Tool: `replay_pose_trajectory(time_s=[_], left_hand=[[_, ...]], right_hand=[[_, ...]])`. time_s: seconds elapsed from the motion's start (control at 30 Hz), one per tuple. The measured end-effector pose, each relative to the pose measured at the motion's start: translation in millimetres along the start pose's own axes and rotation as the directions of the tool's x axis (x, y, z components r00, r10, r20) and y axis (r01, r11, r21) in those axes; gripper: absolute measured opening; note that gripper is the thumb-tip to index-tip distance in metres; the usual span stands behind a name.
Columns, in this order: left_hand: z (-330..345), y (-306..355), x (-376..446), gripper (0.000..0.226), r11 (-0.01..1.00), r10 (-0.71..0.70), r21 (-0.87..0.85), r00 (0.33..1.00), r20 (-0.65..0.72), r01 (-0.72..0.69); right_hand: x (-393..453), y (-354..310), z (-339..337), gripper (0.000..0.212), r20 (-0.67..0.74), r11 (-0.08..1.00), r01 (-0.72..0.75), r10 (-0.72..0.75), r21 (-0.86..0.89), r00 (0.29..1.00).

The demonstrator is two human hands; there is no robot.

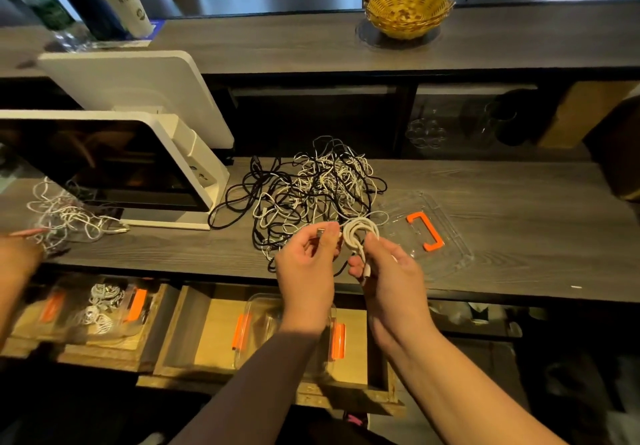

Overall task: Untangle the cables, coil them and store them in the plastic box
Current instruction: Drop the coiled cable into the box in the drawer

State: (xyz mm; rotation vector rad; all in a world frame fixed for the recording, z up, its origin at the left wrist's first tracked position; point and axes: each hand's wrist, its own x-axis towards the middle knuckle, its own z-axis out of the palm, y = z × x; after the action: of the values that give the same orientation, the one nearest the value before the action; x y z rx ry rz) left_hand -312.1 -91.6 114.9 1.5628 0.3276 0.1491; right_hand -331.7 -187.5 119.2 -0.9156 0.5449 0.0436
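Note:
A tangled heap of black and white cables [311, 188] lies on the dark wooden counter. Just in front of it I hold a small coil of white cable [360, 233]. My right hand [384, 271] grips the coil's lower part, with a plug end between its fingers. My left hand [306, 261] pinches the cable's other plug end beside the coil. A clear plastic lid with an orange handle [426, 231] lies on the counter to the right. Below my wrists a clear plastic box with orange clips [242, 332] sits in an open wooden drawer.
A white point-of-sale screen [138, 174] stands at left. Another person's hand [17, 254] works a second heap of white cables [69, 214]. A second clear box with coiled white cables [100, 306] sits in the left drawer. A yellow basket [408, 8] stands on the upper shelf.

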Motion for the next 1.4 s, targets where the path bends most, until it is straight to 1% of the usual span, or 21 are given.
replay_pose_trajectory(time_s=[0.03, 0.1, 0.17, 0.2, 0.23, 0.3, 0.4, 0.5, 0.57, 0.63, 0.73, 0.87, 1.03, 1.07, 1.1, 1.17, 1.2, 1.23, 1.27, 1.33, 1.4], left_hand=[[-5.2, 1.3, 2.1, 0.006, 1.000, 0.018, 0.024, 1.000, 0.025, -0.019], [-18.4, 3.6, 9.4, 0.007, 0.998, -0.006, 0.062, 0.989, 0.150, -0.003], [-30.7, 3.0, 16.0, 0.015, 0.991, -0.124, 0.083, 0.942, 0.311, 0.103], [-35.1, 1.6, 17.3, 0.020, 0.983, -0.182, 0.097, 0.912, 0.367, 0.157], [-38.4, -1.1, 16.9, 0.023, 0.976, -0.214, 0.116, 0.893, 0.396, 0.182], [-41.3, -7.9, 12.0, 0.027, 0.976, -0.216, 0.125, 0.888, 0.405, 0.180], [-48.0, -24.5, 6.4, 0.022, 0.983, -0.185, 0.061, 0.916, 0.356, 0.174], [-66.4, -48.4, 12.5, 0.020, 0.979, -0.200, 0.096, 0.951, 0.235, 0.182], [-81.7, -64.2, 17.2, 0.017, 0.971, -0.226, 0.113, 0.960, 0.168, 0.209], [-100.4, -79.3, 19.3, 0.014, 0.960, -0.262, 0.124, 0.960, 0.100, 0.249], [-126.7, -100.0, 19.6, 0.011, 0.932, -0.339, 0.138, 0.941, 0.012, 0.334], [-147.6, -125.9, 18.3, 0.010, 0.887, -0.417, 0.209, 0.909, -0.023, 0.412], [-153.6, -153.8, 17.4, 0.021, 0.844, -0.421, 0.335, 0.905, -0.069, 0.418], [-153.0, -155.5, 18.1, 0.022, 0.839, -0.417, 0.352, 0.906, -0.073, 0.415], [-152.8, -157.1, 19.5, 0.021, 0.833, -0.408, 0.375, 0.910, -0.079, 0.406], [-153.6, -156.1, 23.6, 0.019, 0.827, -0.387, 0.405, 0.917, -0.095, 0.391], [-154.3, -155.1, 26.7, 0.019, 0.833, -0.390, 0.385, 0.915, -0.101, 0.398], [-154.4, -153.6, 30.9, 0.018, 0.839, -0.403, 0.352, 0.909, -0.108, 0.414], [-153.3, -150.9, 36.0, 0.015, 0.844, -0.411, 0.326, 0.904, -0.115, 0.425], [-147.1, -143.9, 49.5, 0.011, 0.864, -0.412, 0.269, 0.905, -0.110, 0.426], [-136.2, -134.7, 65.4, 0.011, 0.884, -0.417, 0.201, 0.906, -0.068, 0.422]], right_hand=[[1.5, -0.2, 0.7, 0.007, 0.010, 0.999, 0.020, -0.020, -0.043, 1.000], [6.0, 0.8, -1.8, 0.007, 0.029, 0.986, 0.070, -0.066, -0.153, 0.997], [9.1, 6.0, -7.3, 0.012, 0.019, 0.970, 0.072, -0.069, -0.231, 0.997], [9.7, 10.0, -9.5, 0.015, 0.008, 0.966, 0.057, -0.057, -0.254, 0.998], [9.8, 14.5, -11.1, 0.015, -0.001, 0.962, 0.042, -0.043, -0.271, 0.999], [9.4, 24.2, -11.2, 0.014, 0.011, 0.952, 0.023, -0.020, -0.306, 1.000], [10.3, 36.5, -8.9, 0.014, 0.065, 0.917, 0.025, 0.001, -0.398, 0.998], [14.1, 49.3, -6.6, 0.018, 0.108, 0.857, 0.045, 0.012, -0.514, 0.994], [17.8, 59.5, -6.6, 0.020, 0.135, 0.810, 0.055, 0.030, -0.583, 0.990], [20.9, 75.5, -5.2, 0.015, 0.171, 0.753, 0.049, 0.084, -0.656, 0.982], [28.3, 105.1, -3.8, 0.003, 0.227, 0.610, 0.097, 0.140, -0.787, 0.964], [46.6, 140.9, -6.5, 0.009, 0.222, 0.446, 0.111, 0.204, -0.888, 0.953], [64.1, 162.1, -10.6, 0.014, 0.176, 0.249, 0.111, 0.257, -0.962, 0.950], [67.0, 163.6, -11.2, 0.019, 0.175, 0.197, 0.123, 0.275, -0.973, 0.945], [69.4, 164.3, -12.0, 0.029, 0.168, 0.133, 0.133, 0.300, -0.982, 0.939], [73.3, 163.2, -13.2, 0.058, 0.150, -0.014, 0.165, 0.350, -0.986, 0.925], [75.8, 161.9, -14.0, 0.070, 0.150, -0.065, 0.186, 0.366, -0.981, 0.919], [78.3, 159.0, -14.3, 0.076, 0.157, -0.087, 0.202, 0.371, -0.975, 0.915], [82.0, 155.2, -14.1, 0.078, 0.162, -0.092, 0.209, 0.369, -0.974, 0.915], [92.0, 145.7, -12.5, 0.071, 0.177, -0.079, 0.213, 0.327, -0.974, 0.928], [103.5, 135.9, -8.6, 0.062, 0.198, -0.059, 0.219, 0.246, -0.974, 0.949]])
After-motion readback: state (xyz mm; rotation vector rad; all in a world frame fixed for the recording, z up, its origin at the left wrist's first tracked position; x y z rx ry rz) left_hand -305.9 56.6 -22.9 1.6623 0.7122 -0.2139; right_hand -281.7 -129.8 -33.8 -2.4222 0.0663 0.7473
